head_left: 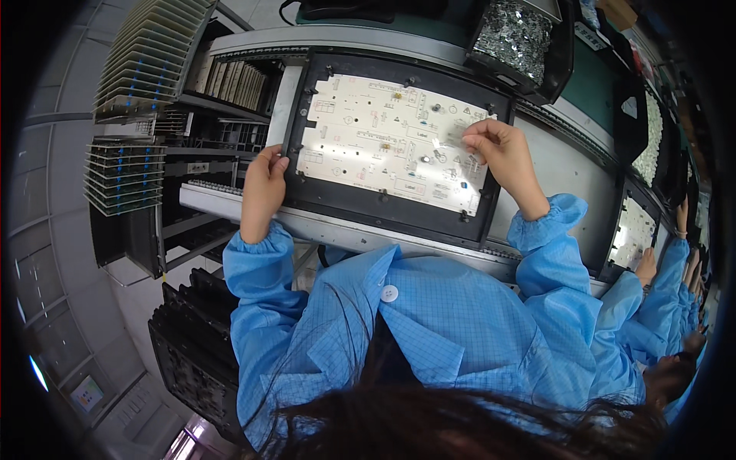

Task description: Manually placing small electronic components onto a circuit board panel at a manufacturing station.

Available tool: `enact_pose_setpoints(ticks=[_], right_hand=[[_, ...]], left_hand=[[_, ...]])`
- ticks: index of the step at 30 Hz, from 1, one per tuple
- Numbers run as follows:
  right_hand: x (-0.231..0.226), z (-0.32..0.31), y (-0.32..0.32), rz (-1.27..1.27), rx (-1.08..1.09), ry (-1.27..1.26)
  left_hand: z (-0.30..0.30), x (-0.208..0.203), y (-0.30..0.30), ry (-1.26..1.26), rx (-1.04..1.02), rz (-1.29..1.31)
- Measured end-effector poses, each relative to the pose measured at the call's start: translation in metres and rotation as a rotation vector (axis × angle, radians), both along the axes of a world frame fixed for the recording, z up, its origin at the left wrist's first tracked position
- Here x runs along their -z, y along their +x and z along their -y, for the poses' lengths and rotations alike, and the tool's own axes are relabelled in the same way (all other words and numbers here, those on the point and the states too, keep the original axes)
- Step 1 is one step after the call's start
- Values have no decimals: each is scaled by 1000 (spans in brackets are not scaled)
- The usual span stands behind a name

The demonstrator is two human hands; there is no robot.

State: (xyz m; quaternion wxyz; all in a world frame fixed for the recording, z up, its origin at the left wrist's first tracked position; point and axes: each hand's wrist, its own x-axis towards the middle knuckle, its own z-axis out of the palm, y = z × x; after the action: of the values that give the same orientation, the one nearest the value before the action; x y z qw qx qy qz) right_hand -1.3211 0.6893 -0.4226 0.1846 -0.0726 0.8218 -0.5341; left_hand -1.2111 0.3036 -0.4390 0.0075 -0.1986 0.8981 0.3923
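Right hand (504, 156) pinched together over right end of white circuit board (349, 146), mid-frame in black carrier (326, 195); left hand (264, 188) at carrier edge, can't tell if clamped; upper-right black bin (563, 57) holds shiny bits (514, 38).

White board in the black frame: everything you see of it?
The white board looks like a rigid circuit panel: roughly rectangular, notched at left, with dark and red print and small parts on it. It lies printed side up in the black frame; the right hand is over its right side, contact unclear.
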Motion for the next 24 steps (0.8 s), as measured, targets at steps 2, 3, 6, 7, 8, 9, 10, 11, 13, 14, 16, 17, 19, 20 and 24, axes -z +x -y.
enact_pose_setpoints(ticks=[2, 3, 6, 7, 8, 9, 10, 11, 13, 14, 16, 17, 19, 20, 24], right_hand=[[8, -15, 2, 50, 40, -141], [14, -26, 2, 75, 17, -204], [13, -27, 9, 136, 0, -206], [12, -21, 14, 14, -51, -135], [11, -17, 16, -110, -112, -63], [13, -16, 16, -110, -108, -70], [13, -18, 15, -106, -113, -74], [14, -23, 13, -89, -80, -146], [13, -38, 12, -110, -20, -197], [15, -47, 13, -110, -16, -201], [19, -65, 18, 95, 156, -373], [26, -73, 20, 129, 179, -388], [35, -77, 26, 276, 163, -499], [40, -78, 29, 423, 142, -606], [52, -72, 36, 493, 182, -745]], left_hand=[[6, 4, -4, -31, -20, -7], [3, 1, -5, -133, -26, 5], [-50, -21, -28, -657, 111, -310], [-76, -26, -37, -484, 249, -395], [-100, -27, -42, -307, 371, -475], [-128, -30, -48, -282, 470, -450], [-152, -29, -54, -257, 566, -424], [-170, -23, -61, -240, 588, -416], [-187, -13, -71, -219, 614, -407], [-192, -8, -75, -211, 633, -395], [-195, -1, -78, -209, 651, -384], [-195, 1, -80, -220, 649, -352], [-197, 1, -82, -237, 649, -321], [-198, 0, -82, -273, 664, -303], [-202, 2, -87, -439, 710, -363]])
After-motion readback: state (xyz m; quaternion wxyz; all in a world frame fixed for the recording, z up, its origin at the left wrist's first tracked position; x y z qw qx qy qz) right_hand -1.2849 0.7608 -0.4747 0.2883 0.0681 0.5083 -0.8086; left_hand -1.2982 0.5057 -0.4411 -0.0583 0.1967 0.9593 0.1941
